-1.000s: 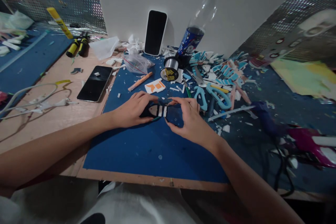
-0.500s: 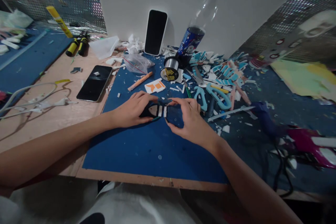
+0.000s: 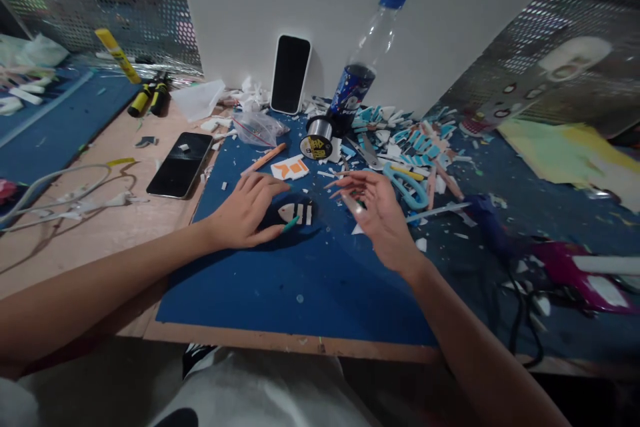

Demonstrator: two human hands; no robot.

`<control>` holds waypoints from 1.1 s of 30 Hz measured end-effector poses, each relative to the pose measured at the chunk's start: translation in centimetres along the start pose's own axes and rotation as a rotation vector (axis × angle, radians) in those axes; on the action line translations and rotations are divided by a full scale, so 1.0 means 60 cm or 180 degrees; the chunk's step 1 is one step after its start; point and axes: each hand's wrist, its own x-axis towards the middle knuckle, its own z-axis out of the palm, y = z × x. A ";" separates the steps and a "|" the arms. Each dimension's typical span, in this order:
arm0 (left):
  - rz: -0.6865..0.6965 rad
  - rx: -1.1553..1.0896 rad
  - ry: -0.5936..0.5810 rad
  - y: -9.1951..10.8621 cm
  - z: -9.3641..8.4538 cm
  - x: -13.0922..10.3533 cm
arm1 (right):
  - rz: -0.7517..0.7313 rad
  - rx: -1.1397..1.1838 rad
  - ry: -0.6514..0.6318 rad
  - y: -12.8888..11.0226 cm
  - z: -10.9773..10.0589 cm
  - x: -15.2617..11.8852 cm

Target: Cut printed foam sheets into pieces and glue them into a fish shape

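A small fish-shaped piece, with a pale pointed head (image 3: 287, 212) and white strips (image 3: 307, 215) beside it, lies on the blue mat (image 3: 300, 280). My left hand (image 3: 247, 210) rests around its left side, thumb and fingers apart. The teal thumbnail overlaps a strip; whether it presses down I cannot tell. My right hand (image 3: 375, 213) is raised to the right, fingers stretched and apart, with no held object that I can make out. Behind it shows a light-blue scissor handle (image 3: 413, 190), partly covered by the hand.
A spool of wire (image 3: 318, 140), a cola bottle (image 3: 353, 87) and an upright phone (image 3: 290, 73) stand at the back. White and blue scraps (image 3: 425, 140) pile up on the right, near a glue gun (image 3: 493, 220). Another phone (image 3: 180, 165) lies left.
My right hand has moved away from the fish-shaped piece, to the right and up, and its fingers have opened. My left hand has shifted slightly left, uncovering more of the piece.
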 end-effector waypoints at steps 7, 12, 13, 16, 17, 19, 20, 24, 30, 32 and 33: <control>-0.0157 0.0190 0.0205 0.025 -0.011 0.014 | 0.0243 0.1150 0.0332 0.004 0.003 0.013; -0.0526 -0.0328 -0.0125 0.047 0.002 0.066 | 0.0387 0.1613 0.0201 -0.018 0.002 0.015; -0.0553 -0.0397 -0.0171 0.049 0.007 0.078 | 0.0414 0.1676 0.0177 -0.022 0.002 0.014; -0.0564 -0.0535 -0.0319 0.049 0.016 0.113 | 0.0343 0.1780 0.0163 -0.025 0.002 0.013; -0.0561 -0.0553 -0.0359 0.046 0.015 0.122 | 0.0277 0.1694 0.0214 -0.023 0.001 0.013; -0.0573 -0.0561 -0.0402 0.036 0.005 0.135 | 0.0149 0.1321 0.0438 -0.015 -0.002 0.016; -0.0591 -0.0555 -0.0402 0.029 -0.003 0.139 | 0.0106 0.1094 0.0585 -0.008 -0.005 0.018; -0.0838 -0.0270 -0.0204 -0.005 -0.044 0.142 | 0.0061 0.0356 0.1284 0.022 -0.021 0.027; -0.0942 0.0435 -0.0053 -0.028 -0.026 0.127 | -0.0068 -0.1052 0.1794 0.033 -0.044 0.024; -0.0793 0.0527 -0.0143 -0.025 -0.002 0.121 | -0.0098 -0.1376 0.1678 0.026 -0.047 0.021; -0.0740 0.0557 -0.0188 -0.024 0.010 0.119 | -0.0103 -0.1511 0.1615 0.023 -0.048 0.020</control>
